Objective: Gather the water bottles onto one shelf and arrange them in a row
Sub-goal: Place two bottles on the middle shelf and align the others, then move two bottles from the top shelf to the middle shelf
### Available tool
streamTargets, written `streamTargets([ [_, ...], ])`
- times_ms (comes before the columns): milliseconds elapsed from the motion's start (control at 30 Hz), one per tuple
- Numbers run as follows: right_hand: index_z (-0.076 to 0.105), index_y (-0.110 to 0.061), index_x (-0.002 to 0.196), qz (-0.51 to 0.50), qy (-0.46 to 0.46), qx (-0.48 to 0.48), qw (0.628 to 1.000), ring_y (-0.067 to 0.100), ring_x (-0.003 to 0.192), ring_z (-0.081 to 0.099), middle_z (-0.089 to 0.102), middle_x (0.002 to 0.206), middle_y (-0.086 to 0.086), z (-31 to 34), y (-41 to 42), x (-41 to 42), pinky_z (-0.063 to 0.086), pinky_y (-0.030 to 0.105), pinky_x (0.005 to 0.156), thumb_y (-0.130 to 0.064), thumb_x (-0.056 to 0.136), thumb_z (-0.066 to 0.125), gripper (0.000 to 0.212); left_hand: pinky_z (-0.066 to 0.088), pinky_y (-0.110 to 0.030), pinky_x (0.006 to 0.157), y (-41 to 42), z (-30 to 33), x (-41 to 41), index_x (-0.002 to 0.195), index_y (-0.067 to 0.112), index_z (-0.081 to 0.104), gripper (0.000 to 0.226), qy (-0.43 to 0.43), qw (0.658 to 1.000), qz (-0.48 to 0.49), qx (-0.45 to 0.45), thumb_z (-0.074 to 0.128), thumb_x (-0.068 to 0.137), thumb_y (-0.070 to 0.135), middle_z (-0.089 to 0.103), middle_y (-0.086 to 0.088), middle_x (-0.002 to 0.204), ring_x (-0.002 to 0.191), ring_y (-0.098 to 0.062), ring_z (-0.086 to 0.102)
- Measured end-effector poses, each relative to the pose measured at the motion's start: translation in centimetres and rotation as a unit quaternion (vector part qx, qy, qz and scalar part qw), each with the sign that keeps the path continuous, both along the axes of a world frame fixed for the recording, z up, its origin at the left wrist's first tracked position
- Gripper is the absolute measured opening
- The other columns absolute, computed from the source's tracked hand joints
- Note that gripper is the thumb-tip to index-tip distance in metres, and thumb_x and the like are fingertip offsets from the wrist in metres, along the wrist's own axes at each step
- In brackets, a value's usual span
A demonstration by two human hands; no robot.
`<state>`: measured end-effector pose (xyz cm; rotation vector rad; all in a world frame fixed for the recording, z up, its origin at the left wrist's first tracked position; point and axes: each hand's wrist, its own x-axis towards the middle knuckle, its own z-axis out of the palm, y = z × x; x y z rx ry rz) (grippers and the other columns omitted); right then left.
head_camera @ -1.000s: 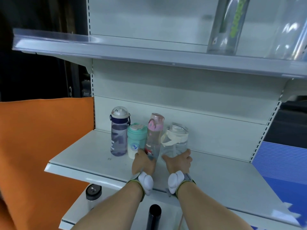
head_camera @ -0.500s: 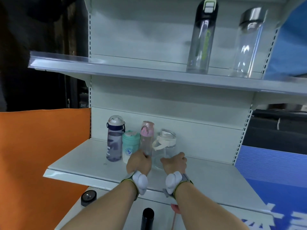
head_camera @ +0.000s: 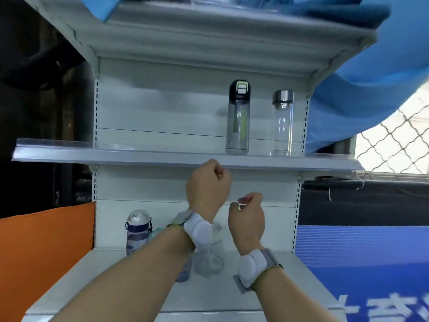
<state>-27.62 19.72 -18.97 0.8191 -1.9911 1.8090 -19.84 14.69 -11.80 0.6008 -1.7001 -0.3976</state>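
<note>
1. Left hand: raised in front of the edge of the upper shelf, back of the hand toward the camera, fingers curled into a loose fist that grasps nothing. A white wrist device on a strap sits at its wrist.
2. Right hand: lower than the left and just to its right, fingers likewise curled inward and holding nothing. A second white wrist unit on a grey band sits at its wrist.
3. Black-capped bottle: a tall clear bottle with a black flip lid and a green stripe, upright on the upper shelf, right of centre.
4. Steel-capped bottle: a clear glass cylinder with a metal lid, upright on the same shelf, near the black-capped bottle on its right but apart from it.
5. Lower shelf: carries the gathered group along its back.
6. Camouflage bottle: purple-grey with a white domed lid, at the left end of the group.
7. Teal bottle: only a sliver shows beside the camouflage bottle; the left forearm hides the rest.
8. Clear bottle: its transparent body shows between the two wrists, standing on the lower shelf; its top is hidden.
9. Surroundings: orange panel to the left, blue board to the lower right, blue cloth draped at the upper right, wire mesh behind it.
</note>
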Motion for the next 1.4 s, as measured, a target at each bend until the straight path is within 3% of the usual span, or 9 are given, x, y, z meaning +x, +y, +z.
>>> streamTargets([
  [200,0.05,-0.016,0.097,-0.057,0.144,-0.11,0.982,0.02,0.087,0.049,0.044,0.101,-0.004,10.5,1.8,-2.3,0.033,0.027,0.067,-0.013,0.082,0.059,0.017,0.048,-0.033,0.073,-0.1,9.1,-2.6,0.094,0.019,0.051,0.021,0.018,0.997,-0.072,0.004,0.06,0.083,0.035,0.057,0.0,0.099,0.085,-0.023,0.056],
  [500,0.025,-0.009,0.145,-0.114,0.079,0.033,0.99,0.035,0.128,0.038,0.028,0.149,0.014,19.4,0.9,-12.6,0.04,0.042,0.101,-0.027,0.08,0.064,0.078,0.047,-0.047,0.096,-3.5,12.6,-9.2,0.131,0.008,0.033,0.079,-0.063,0.987,-0.041,0.143,0.071,0.076,0.049,0.042,-0.014,0.129,0.117,-0.037,0.051],
  [667,0.027,-0.014,0.136,-0.061,-0.011,0.092,0.994,0.033,0.11,0.056,0.048,0.126,0.013,20.8,-0.5,-15.3,0.05,0.041,0.09,-0.031,0.073,0.073,0.08,0.055,-0.04,0.088,-4.6,13.6,-10.9,0.123,0.009,0.045,0.087,-0.11,0.979,-0.066,0.158,0.081,0.058,0.054,0.062,-0.008,0.113,0.1,-0.029,0.063],
  [767,0.028,-0.016,0.136,-0.093,-0.016,0.125,0.988,0.031,0.108,0.057,0.05,0.124,0.011,21.3,-1.4,-16.7,0.049,0.039,0.088,-0.025,0.074,0.071,0.076,0.053,-0.027,0.068,-5.5,14.0,-11.5,0.092,0.009,0.06,0.052,-0.11,0.978,-0.074,0.163,0.083,0.061,0.044,0.065,-0.006,0.085,0.07,-0.023,0.061],
  [833,0.03,-0.015,0.131,-0.1,-0.003,0.147,0.984,0.029,0.104,0.059,0.054,0.121,0.012,21.4,-1.6,-17.6,0.046,0.033,0.075,-0.023,0.076,0.068,0.068,0.043,-0.024,0.059,-5.4,14.1,-11.7,0.074,0.01,0.055,0.038,-0.121,0.973,-0.081,0.181,0.082,0.072,0.037,0.057,-0.005,0.072,0.062,-0.02,0.054],
  [1033,0.031,-0.011,0.12,-0.087,0.039,0.213,0.972,0.022,0.069,0.05,0.06,0.101,0.006,21.2,-1.3,-18.4,0.027,0.029,0.044,-0.026,0.08,0.065,0.055,0.043,-0.028,0.067,-4.6,14.2,-11.6,0.084,0.009,0.057,0.042,-0.145,0.967,-0.071,0.195,0.083,0.069,0.038,0.066,-0.013,0.113,0.09,-0.029,0.066],
  [1100,0.031,-0.011,0.118,-0.092,0.047,0.199,0.975,0.022,0.068,0.05,0.06,0.099,0.003,20.8,-1.3,-18.2,0.031,0.03,0.046,-0.028,0.081,0.066,0.054,0.046,-0.027,0.065,-4.3,13.9,-11.2,0.09,0.008,0.06,0.046,-0.126,0.971,-0.071,0.188,0.083,0.066,0.04,0.068,-0.012,0.108,0.083,-0.027,0.064],
  [1267,0.03,-0.011,0.135,-0.042,0.087,0.078,0.992,0.035,0.101,0.061,0.056,0.122,0.012,20.3,-0.1,-17.1,0.041,0.035,0.069,-0.05,0.084,0.064,0.072,0.055,-0.031,0.077,-2.5,14.1,-9.2,0.106,0.017,0.052,0.049,0.006,0.988,-0.109,0.114,0.079,0.071,0.038,0.059,0.008,0.088,0.084,-0.02,0.062],
  [1400,0.028,-0.017,0.143,-0.012,0.103,-0.096,0.99,0.037,0.1,0.06,0.052,0.129,0.009,20.9,1.2,-12.9,0.043,0.037,0.074,-0.051,0.083,0.062,0.076,0.057,-0.037,0.086,-0.9,15.0,-6.0,0.116,0.02,0.051,0.062,0.057,0.984,-0.148,0.087,0.083,0.066,0.036,0.062,0.003,0.102,0.091,-0.022,0.066],
])
